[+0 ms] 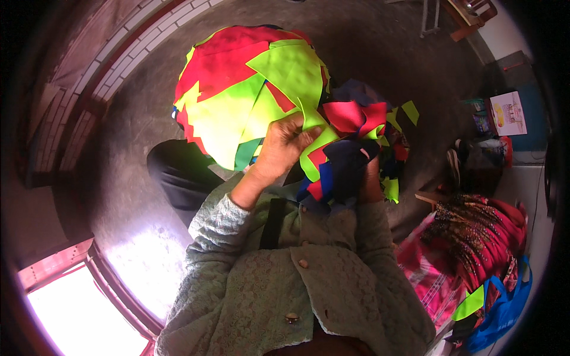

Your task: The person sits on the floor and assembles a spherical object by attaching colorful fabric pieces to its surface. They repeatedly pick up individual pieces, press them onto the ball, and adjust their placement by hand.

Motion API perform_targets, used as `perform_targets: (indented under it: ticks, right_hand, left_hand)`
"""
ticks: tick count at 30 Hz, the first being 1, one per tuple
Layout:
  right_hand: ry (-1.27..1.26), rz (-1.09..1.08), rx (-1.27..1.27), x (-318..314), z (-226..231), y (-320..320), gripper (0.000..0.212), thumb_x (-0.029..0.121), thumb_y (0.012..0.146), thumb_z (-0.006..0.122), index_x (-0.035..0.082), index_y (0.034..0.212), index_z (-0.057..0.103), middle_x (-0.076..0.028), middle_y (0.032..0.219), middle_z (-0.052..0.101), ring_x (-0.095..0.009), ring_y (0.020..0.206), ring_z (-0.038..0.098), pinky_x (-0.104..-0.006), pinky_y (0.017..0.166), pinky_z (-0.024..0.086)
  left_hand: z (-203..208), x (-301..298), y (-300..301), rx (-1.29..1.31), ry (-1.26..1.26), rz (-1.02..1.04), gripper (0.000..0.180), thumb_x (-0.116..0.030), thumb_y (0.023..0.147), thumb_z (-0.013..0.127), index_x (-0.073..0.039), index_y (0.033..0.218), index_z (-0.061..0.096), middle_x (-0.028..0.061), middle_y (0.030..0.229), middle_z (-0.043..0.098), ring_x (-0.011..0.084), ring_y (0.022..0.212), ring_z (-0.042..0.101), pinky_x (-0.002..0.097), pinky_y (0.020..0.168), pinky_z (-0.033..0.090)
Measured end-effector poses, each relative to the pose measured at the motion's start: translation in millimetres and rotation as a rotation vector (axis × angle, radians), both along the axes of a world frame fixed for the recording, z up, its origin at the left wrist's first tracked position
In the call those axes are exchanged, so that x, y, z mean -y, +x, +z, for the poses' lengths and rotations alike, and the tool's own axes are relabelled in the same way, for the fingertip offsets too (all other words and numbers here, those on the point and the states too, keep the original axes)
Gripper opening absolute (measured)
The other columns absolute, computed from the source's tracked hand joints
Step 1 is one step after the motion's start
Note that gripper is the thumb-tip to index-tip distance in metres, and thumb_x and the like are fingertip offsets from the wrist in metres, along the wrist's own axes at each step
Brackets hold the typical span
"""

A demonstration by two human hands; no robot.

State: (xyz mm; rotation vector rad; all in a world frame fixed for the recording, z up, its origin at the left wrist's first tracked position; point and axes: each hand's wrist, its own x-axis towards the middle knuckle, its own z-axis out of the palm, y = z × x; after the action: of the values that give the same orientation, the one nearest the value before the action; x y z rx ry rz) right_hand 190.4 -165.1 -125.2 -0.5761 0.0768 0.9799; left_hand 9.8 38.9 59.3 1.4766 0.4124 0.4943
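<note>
My left hand (284, 143) grips the edge of a neon green fabric piece (312, 127) at the side of a large stack of red and neon green cloth cutouts (237, 89) resting on my lap. My right hand (369, 172) is mostly hidden under a bunch of fabric scraps (350, 151) in red, pink, dark blue and green that it holds up. Both forearms wear a pale green lace cardigan sleeve.
A grey concrete floor (380, 53) lies ahead. At right sit a pink and red patterned cloth bundle (475, 231), a blue bag (504, 308) and a small white box (507, 113). A brick ledge (119, 53) curves at upper left; a bright doorway (77, 308) glows at lower left.
</note>
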Motion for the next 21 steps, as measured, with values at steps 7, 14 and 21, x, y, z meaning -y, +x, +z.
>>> perform_targets:
  ticks: [7, 14, 21]
  right_hand:
    - [0.123, 0.102, -0.002, -14, 27, -8, 0.038, 0.028, 0.092, 0.05, -0.001, 0.115, 0.056, -0.013, 0.112, 0.062, -0.025, 0.103, 0.06, -0.0365, 0.092, 0.05]
    - [0.144, 0.152, -0.019, -15, 20, -6, 0.041, 0.035, 0.092, 0.051, 0.0, 0.114, 0.057, -0.012, 0.113, 0.062, -0.024, 0.103, 0.06, -0.0378, 0.093, 0.049]
    - [0.196, 0.147, -0.055, -14, 0, -5, 0.041, 0.038, 0.094, 0.047, 0.002, 0.112, 0.057, -0.011, 0.11, 0.062, -0.023, 0.099, 0.061, -0.037, 0.09, 0.05]
  left_hand:
    - [2, -22, -18, 0.203, -0.565, 0.117, 0.024, -0.014, 0.092, 0.059, -0.001, 0.111, 0.062, 0.0048, 0.094, 0.067, 0.0125, 0.079, 0.062, 0.0276, 0.074, 0.051]
    - [17, -45, -37, 0.413, -0.645, 0.317, 0.024, -0.015, 0.091, 0.058, -0.002, 0.111, 0.058, 0.0068, 0.099, 0.065, 0.017, 0.089, 0.063, 0.0323, 0.083, 0.051]
    - [46, -88, -51, 0.614, -0.646, 0.256, 0.035, -0.021, 0.093, 0.055, -0.001, 0.121, 0.054, 0.0116, 0.119, 0.06, 0.024, 0.111, 0.055, 0.0397, 0.101, 0.04]
